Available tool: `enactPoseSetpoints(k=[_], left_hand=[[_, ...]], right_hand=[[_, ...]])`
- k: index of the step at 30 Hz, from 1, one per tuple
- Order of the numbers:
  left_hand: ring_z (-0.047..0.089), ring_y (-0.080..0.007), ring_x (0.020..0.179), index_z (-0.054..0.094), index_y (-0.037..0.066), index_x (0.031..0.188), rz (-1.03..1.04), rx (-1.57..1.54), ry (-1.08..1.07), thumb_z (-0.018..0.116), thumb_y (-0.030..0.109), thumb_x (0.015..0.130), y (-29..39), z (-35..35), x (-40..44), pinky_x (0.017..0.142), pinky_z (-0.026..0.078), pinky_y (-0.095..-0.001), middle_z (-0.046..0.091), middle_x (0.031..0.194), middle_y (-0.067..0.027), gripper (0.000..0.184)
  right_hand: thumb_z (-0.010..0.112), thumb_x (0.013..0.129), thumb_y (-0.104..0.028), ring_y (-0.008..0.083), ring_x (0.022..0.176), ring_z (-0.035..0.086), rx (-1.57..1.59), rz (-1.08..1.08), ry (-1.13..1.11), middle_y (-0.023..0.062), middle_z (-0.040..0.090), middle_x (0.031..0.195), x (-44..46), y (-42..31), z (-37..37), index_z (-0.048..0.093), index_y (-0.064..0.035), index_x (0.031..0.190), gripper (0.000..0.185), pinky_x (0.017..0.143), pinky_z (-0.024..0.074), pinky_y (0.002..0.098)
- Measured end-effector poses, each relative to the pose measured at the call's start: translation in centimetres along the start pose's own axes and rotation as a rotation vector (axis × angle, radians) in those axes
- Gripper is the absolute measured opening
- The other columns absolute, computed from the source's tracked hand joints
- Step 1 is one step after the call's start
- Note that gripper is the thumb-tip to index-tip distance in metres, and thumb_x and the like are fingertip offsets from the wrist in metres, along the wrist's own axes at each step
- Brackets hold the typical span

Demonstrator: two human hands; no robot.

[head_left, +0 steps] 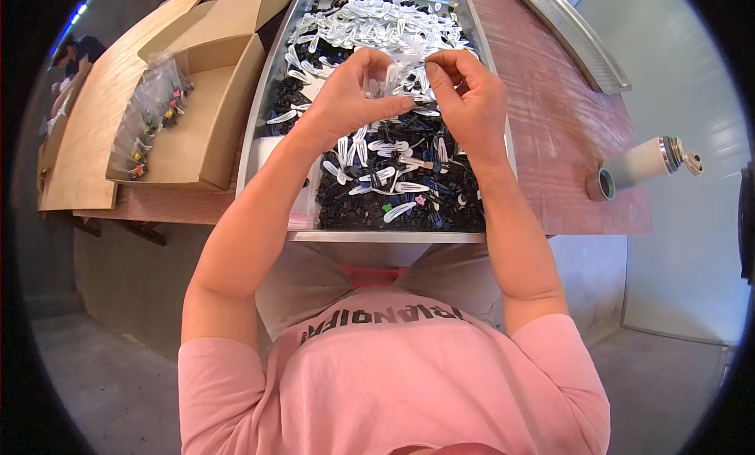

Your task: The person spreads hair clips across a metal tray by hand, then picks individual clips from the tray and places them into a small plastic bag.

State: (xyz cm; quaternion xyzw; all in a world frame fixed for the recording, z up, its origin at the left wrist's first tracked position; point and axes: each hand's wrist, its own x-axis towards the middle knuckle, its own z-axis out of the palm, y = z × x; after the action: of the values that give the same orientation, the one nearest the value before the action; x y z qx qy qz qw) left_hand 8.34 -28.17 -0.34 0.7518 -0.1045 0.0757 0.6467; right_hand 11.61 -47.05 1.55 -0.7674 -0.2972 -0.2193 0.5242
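Over a worn reddish-brown wooden table [543, 117], the left hand [350, 97] and right hand [470, 101] pinch a small clear plastic bag [381, 73] between them — thumb and fingers drawn close on each side. The bag is above a metal tray [499, 62] of white hair clips [373, 18] and black clips [338, 207]. Left of the tray stands an open cardboard box [200, 132] with filled bags [153, 113] along one side; to the right, a bottle [641, 162] and a small cup [602, 185] — near the table's edge. Grey concrete floor [118, 384] shows below, a pale panel [684, 243] at right.
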Motion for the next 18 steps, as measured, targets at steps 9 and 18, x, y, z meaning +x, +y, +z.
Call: enactPoseSetpoints(k=[9,18], left_hand=[[0.053,-0.0111,0.086,0.057,0.005,0.111,0.030,0.105,0.036,0.086,0.025,0.070,-0.4,-0.2,0.3,0.080,0.046,-0.0280,0.057,0.095,-0.0001,0.054],[0.050,-0.0129,0.086,0.056,0.003,0.110,0.263,0.361,0.085,0.086,0.021,0.067,-0.8,0.2,0.1,0.079,0.045,-0.0283,0.057,0.095,-0.0029,0.056]], right_hand=[[0.070,0.090,-0.010,0.0045,0.067,0.056,-0.031,0.014,-0.073,-0.0005,0.067,0.077,-0.2,0.0,0.2,0.070,-0.0024,0.097,0.011,0.060,0.0448,0.0217],[0.065,0.089,-0.005,0.0131,0.074,0.065,-0.070,-0.006,-0.343,0.0099,0.072,0.084,-0.5,0.7,0.4,0.068,0.0012,0.101,0.013,0.069,0.0505,0.0275]])
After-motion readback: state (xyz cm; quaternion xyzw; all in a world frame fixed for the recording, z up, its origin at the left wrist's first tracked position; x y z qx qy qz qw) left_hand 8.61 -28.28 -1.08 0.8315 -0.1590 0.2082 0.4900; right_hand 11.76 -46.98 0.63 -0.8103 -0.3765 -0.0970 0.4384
